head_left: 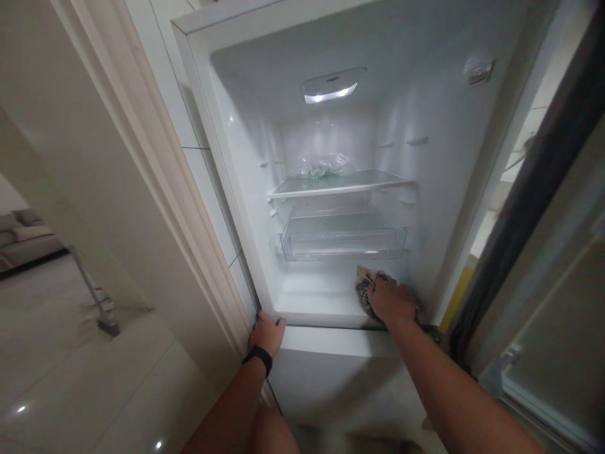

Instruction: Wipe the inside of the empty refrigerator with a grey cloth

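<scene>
An open refrigerator (222, 157) stands in front of me, its inside lit by a lamp. My right hand (391, 301) is closed on a crumpled patterned cloth (363, 296), which rests against the compartment floor (316, 293) near its front right corner. Part of the cloth is hidden under my fingers. My left hand (268, 333), with a black band on the wrist, holds the refrigerator's lower left front edge; its fingertips are partly hidden at the side.
Above my right hand sits a clear drawer (340, 246). A glass shelf (340, 184) over it carries a crumpled clear plastic bag (324, 167). The door (558, 302) hangs open on the right. A door frame (155, 157) runs close along the left; a broom (108, 325) stands beyond.
</scene>
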Available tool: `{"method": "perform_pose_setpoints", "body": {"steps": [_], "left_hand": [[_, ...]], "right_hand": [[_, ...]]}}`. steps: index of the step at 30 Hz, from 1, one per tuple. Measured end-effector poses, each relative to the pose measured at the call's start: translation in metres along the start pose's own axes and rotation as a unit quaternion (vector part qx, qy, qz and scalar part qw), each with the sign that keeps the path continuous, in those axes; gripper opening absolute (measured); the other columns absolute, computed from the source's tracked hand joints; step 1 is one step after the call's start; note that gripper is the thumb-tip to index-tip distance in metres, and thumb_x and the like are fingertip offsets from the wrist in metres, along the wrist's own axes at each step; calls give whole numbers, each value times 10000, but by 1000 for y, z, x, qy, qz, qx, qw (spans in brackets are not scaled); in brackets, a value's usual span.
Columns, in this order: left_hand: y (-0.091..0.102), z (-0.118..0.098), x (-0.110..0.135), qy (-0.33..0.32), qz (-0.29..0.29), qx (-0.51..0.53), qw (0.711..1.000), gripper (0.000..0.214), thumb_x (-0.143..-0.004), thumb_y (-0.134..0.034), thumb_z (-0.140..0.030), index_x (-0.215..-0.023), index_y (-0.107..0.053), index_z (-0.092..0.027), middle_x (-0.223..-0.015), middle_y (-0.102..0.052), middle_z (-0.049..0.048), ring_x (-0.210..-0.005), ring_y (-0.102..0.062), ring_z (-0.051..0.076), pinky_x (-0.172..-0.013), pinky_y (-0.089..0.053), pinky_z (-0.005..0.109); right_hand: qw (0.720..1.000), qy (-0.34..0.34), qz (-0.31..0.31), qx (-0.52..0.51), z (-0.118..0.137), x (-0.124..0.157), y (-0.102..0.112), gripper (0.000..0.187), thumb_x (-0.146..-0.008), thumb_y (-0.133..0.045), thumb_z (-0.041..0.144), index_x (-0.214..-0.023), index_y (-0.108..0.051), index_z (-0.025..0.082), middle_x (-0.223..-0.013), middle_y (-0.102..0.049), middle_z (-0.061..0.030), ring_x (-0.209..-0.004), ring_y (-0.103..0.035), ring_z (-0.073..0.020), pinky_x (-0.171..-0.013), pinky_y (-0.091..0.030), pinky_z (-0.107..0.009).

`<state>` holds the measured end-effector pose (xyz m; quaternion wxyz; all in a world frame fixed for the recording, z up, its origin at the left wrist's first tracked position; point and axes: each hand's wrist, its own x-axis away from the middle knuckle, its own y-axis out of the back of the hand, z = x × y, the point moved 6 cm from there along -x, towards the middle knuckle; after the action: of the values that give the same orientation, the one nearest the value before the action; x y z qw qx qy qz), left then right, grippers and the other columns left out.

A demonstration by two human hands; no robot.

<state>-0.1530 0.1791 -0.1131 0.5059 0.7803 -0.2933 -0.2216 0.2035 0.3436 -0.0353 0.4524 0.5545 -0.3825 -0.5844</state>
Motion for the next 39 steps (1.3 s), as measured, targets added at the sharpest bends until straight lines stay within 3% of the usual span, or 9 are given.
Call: {"method": "perform_pose_setpoints", "body": {"steps": [6,9,21,39], "left_hand": [[-9,-1,5,10,-27,-36,999,557,-934,-485,-490,-1311,-470,-81,-1047,-756,214,-1044,-738,360,-842,-559,426],[-10,-1,4,13,-28,-46,998,510,-940,-481,-467,-1283,-481,-91,-1025,-760,207,-998,-750,345,-817,-564,417],[-6,-1,4,21,-15,-60,998,408,-944,-458,-450,-1199,-491,-134,-971,-768,172,-917,-759,323,-752,-551,390],[-1,-2,7,31,-14,-62,997,374,-937,-485,-446,-1176,-500,-158,-994,-763,171,-931,-756,317,-749,-534,378]], "right_hand": [[999,21,2,-30,12,-7,-4,721,-963,-359,705,-1407,-561,175,-1372,-560,-249,-1156,-592,-408,-914,-490,-537],[998,39,28,-37,22,-16,-9,663,-965,-382,660,-1348,-613,171,-1335,-566,-253,-1135,-602,-405,-893,-495,-515],[996,75,38,-29,73,-46,-19,505,-963,-458,552,-1269,-668,208,-1241,-601,-212,-1098,-602,-370,-860,-512,-478],[995,87,20,-36,78,-55,-27,526,-966,-436,577,-1276,-655,212,-1230,-615,-196,-1099,-586,-346,-890,-484,-465]]}}
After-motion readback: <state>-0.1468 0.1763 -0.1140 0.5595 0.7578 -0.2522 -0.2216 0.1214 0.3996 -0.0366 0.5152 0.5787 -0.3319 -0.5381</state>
